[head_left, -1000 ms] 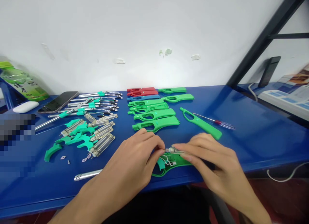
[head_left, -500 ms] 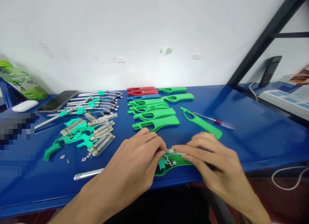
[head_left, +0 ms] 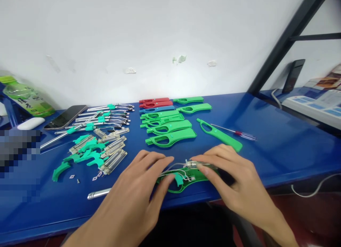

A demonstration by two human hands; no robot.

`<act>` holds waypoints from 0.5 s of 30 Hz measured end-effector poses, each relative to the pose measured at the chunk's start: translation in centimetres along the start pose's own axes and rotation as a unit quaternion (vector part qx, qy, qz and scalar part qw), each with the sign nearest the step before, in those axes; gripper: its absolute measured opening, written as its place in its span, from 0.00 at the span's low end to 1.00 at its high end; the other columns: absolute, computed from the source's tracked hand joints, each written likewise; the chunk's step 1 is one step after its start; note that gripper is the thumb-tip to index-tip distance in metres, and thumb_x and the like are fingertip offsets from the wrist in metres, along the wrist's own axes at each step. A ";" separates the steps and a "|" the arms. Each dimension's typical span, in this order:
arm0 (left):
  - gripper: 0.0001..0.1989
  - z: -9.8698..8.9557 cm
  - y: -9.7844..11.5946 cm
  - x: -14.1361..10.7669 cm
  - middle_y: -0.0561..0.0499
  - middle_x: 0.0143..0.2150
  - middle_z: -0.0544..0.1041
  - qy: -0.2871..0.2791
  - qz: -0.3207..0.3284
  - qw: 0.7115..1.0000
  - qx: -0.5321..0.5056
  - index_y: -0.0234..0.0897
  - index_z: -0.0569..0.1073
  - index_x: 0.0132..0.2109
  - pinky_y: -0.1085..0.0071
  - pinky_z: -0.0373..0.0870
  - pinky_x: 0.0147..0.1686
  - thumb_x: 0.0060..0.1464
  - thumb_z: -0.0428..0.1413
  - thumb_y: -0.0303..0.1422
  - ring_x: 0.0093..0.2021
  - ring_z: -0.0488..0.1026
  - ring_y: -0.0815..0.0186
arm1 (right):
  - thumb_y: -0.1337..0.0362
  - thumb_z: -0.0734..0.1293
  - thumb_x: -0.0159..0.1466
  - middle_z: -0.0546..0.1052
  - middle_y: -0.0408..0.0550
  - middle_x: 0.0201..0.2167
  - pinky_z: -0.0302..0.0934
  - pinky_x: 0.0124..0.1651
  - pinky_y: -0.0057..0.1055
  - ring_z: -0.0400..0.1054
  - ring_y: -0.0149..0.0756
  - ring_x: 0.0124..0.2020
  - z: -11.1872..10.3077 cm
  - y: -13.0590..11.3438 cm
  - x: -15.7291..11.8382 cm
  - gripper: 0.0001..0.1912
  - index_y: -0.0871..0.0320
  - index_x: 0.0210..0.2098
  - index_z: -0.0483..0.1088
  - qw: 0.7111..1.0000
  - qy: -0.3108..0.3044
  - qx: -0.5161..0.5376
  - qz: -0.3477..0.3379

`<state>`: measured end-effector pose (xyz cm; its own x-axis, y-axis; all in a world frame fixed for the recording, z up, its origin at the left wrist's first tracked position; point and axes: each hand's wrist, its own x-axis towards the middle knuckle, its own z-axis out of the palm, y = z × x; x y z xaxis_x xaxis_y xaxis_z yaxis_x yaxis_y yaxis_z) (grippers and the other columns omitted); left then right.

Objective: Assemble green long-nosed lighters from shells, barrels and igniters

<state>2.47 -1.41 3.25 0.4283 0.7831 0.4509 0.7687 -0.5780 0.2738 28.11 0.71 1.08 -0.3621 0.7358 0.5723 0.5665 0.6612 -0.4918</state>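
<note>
My right hand (head_left: 236,181) pinches a clear lighter fuel tank (head_left: 194,164) between thumb and fingers, just above an open green lighter handle half (head_left: 199,175). A thin tube leads left from the tank's end. Over the handle's left end is my left hand (head_left: 140,184), its thumb and forefinger apart with nothing gripped between them. Inside the handle half lie a teal trigger (head_left: 179,179) and white wires (head_left: 183,171). A metal lighter tube (head_left: 98,193) sticks out to the left from beneath my left hand, which hides where it joins.
Several green, red and blue handle shells (head_left: 170,137) line the middle back. Leftward lie loose fuel tanks (head_left: 114,161), teal triggers (head_left: 92,147) and metal tubes with wires (head_left: 101,119). A screwdriver (head_left: 243,134) rests beside a green shell (head_left: 221,135) at right.
My left fingers have come away from the tank's end and spread apart, moving slightly left. The tank has tilted flatter in my right hand, closer along the handle half.
</note>
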 end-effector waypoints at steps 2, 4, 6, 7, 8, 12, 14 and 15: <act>0.18 0.5 -0.1 -1.2 0.47 0.57 0.81 0.003 -0.014 1.000 0.022 0.43 0.74 0.64 0.56 0.77 0.56 0.72 0.56 0.39 0.56 0.77 0.54 | 0.67 0.66 0.76 0.82 0.41 0.44 0.64 0.52 0.37 0.74 0.35 0.45 0.0 0.0 -0.1 0.12 0.47 0.54 0.77 1.000 -0.001 -0.001 0.003; 0.17 1.0 -0.4 -1.9 0.46 0.56 0.80 -0.002 -0.019 0.999 0.028 0.43 0.75 0.63 0.49 0.76 0.59 0.71 0.58 0.39 0.54 0.79 0.53 | 0.67 0.65 0.76 0.81 0.41 0.45 0.64 0.52 0.37 0.74 0.35 0.46 0.0 0.0 -0.1 0.13 0.47 0.55 0.76 1.000 -0.003 -0.001 0.008; 0.14 1.4 -0.5 -2.2 0.47 0.54 0.80 0.002 -0.016 1.000 0.013 0.44 0.76 0.61 0.48 0.76 0.59 0.71 0.57 0.36 0.50 0.80 0.55 | 0.68 0.65 0.77 0.81 0.40 0.45 0.63 0.52 0.36 0.74 0.34 0.46 0.0 0.0 -0.1 0.11 0.48 0.53 0.76 1.000 -0.005 0.002 0.012; 0.13 1.5 -0.6 -2.3 0.47 0.53 0.80 0.009 -0.014 1.000 0.004 0.45 0.76 0.60 0.50 0.77 0.58 0.71 0.57 0.35 0.50 0.80 0.56 | 0.68 0.65 0.77 0.81 0.40 0.45 0.63 0.52 0.36 0.74 0.34 0.47 0.1 0.0 -0.1 0.11 0.48 0.52 0.76 1.000 -0.006 0.005 0.015; 0.13 1.6 -0.6 -2.3 0.48 0.52 0.80 0.017 -0.012 1.000 -0.004 0.45 0.76 0.60 0.52 0.77 0.56 0.71 0.57 0.33 0.49 0.80 0.57 | 0.68 0.64 0.77 0.81 0.40 0.45 0.63 0.52 0.36 0.74 0.34 0.47 0.1 0.0 0.0 0.10 0.48 0.51 0.76 1.000 -0.008 0.008 0.017; 0.12 1.7 -0.5 -2.3 0.49 0.51 0.79 0.036 -0.005 0.999 -0.016 0.45 0.76 0.59 0.60 0.77 0.50 0.71 0.58 0.31 0.48 0.78 0.60 | 0.68 0.64 0.77 0.81 0.40 0.45 0.61 0.53 0.37 0.73 0.34 0.47 0.1 0.0 0.1 0.10 0.48 0.50 0.75 1.000 -0.012 0.017 0.021; 0.11 1.7 -0.4 -2.3 0.49 0.51 0.78 0.045 0.004 0.999 -0.019 0.44 0.76 0.57 0.61 0.77 0.50 0.71 0.58 0.31 0.48 0.77 0.61 | 0.68 0.63 0.78 0.81 0.39 0.44 0.61 0.52 0.36 0.73 0.34 0.46 0.1 -0.1 0.1 0.09 0.49 0.48 0.75 0.999 -0.014 0.022 0.024; 0.10 1.8 -0.4 -2.3 0.49 0.50 0.78 0.050 0.008 0.999 -0.019 0.43 0.76 0.57 0.62 0.76 0.50 0.71 0.58 0.31 0.47 0.77 0.62 | 0.68 0.63 0.78 0.81 0.38 0.44 0.60 0.52 0.36 0.72 0.33 0.46 0.0 -0.1 0.1 0.09 0.49 0.47 0.75 0.999 -0.016 0.025 0.026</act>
<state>2.00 -2.55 0.59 0.3893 0.7479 0.5376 0.7423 -0.6004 0.2977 27.99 0.72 1.15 -0.3570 0.7727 0.5249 0.5482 0.6283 -0.5520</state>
